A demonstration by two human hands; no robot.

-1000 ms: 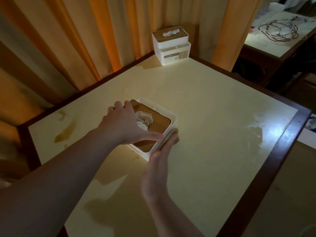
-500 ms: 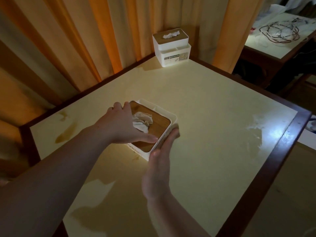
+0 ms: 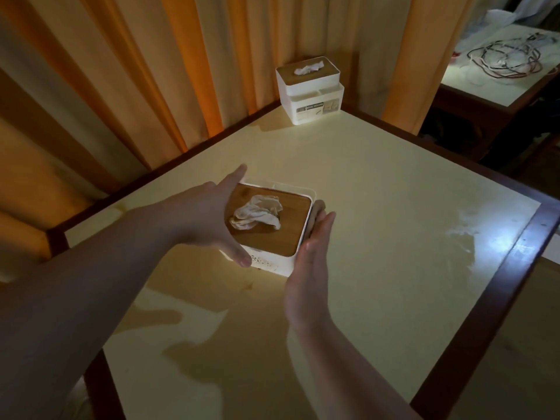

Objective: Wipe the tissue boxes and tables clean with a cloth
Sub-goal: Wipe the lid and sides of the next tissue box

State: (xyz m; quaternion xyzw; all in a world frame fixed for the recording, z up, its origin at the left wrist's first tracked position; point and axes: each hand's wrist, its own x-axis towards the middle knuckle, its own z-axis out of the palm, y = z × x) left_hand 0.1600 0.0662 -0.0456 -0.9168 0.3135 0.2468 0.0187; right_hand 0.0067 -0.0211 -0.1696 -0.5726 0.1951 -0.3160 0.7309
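Both hands flank a white plastic tissue box with a wooden lid (image 3: 272, 237) near the middle of a cream-topped table with a dark wooden border (image 3: 394, 225). Left hand (image 3: 209, 219) lies against the box's left side with fingers straight, forefinger reaching past the far corner and thumb stretched along the near white wall. Right hand (image 3: 309, 265) stands on edge against the box's right side, fingers straight and together, palm facing the box. Neither hand curls round anything. A crumpled white tissue (image 3: 257, 215) sticks up from the lid's slot. A second white tissue holder with a wooden lid (image 3: 310, 92) sits at the table's far corner, just in front of orange curtains (image 3: 151, 71). Beyond, at upper right, another table (image 3: 485, 83) carries a tangle of dark cables (image 3: 506, 59).
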